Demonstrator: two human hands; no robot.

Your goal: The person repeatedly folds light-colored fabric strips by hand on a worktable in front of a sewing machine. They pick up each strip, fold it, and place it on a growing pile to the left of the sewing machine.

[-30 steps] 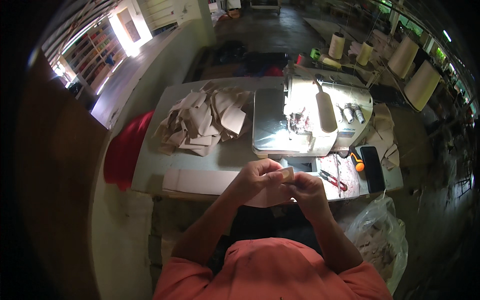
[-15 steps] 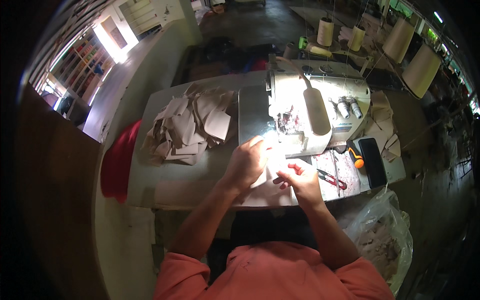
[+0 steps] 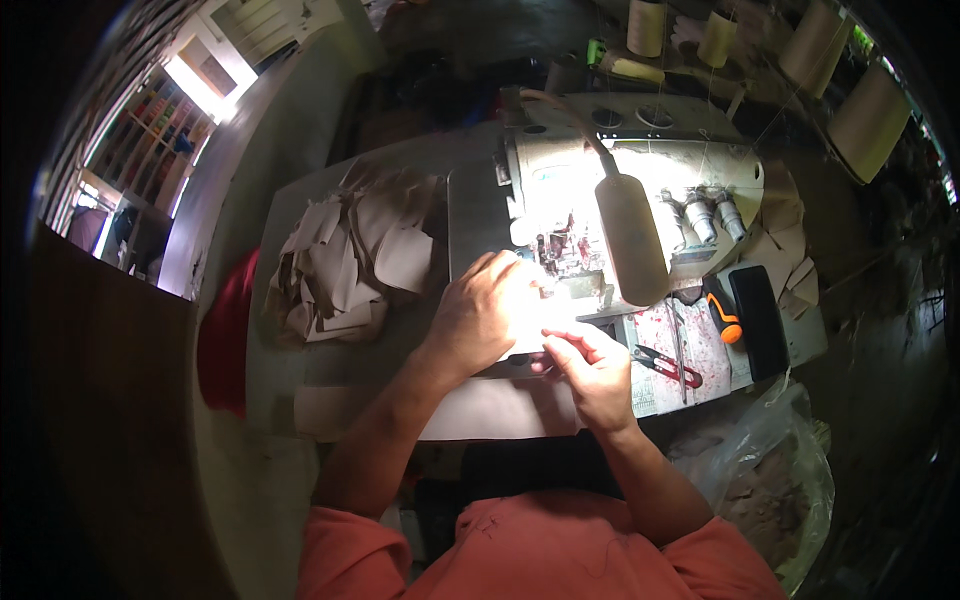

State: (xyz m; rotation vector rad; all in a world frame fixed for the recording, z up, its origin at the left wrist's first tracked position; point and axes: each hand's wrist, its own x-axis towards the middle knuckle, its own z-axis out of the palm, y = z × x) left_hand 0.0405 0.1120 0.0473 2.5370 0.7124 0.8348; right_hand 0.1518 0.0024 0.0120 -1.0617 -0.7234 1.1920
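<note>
A pale beige fabric piece [image 3: 527, 338], partly washed out by glare, lies at the front of a white sewing machine [image 3: 722, 178]. My left hand [image 3: 485, 308] is bent over the fabric close to the needle area, its fingers closed on it and their tips lost in the bright light. Just to the right, my right hand [image 3: 592, 372] pinches the fabric's near edge between thumb and forefinger. A lamp [image 3: 632, 240] on a bent neck shines down on this spot.
Left of the machine lies a heap of beige fabric pieces [image 3: 350, 255]. To the right are red-handled thread snips [image 3: 665, 368], an orange-and-black tool [image 3: 725, 315] and a dark phone [image 3: 758, 318]. A clear plastic bag of scraps [image 3: 775, 480] hangs at the right front. Thread cones [image 3: 868, 122] stand behind.
The view has tilted and come closer to the table. My left hand sits slightly nearer the needle area, and my right hand has drawn closer to the left, still pinching the fabric.
</note>
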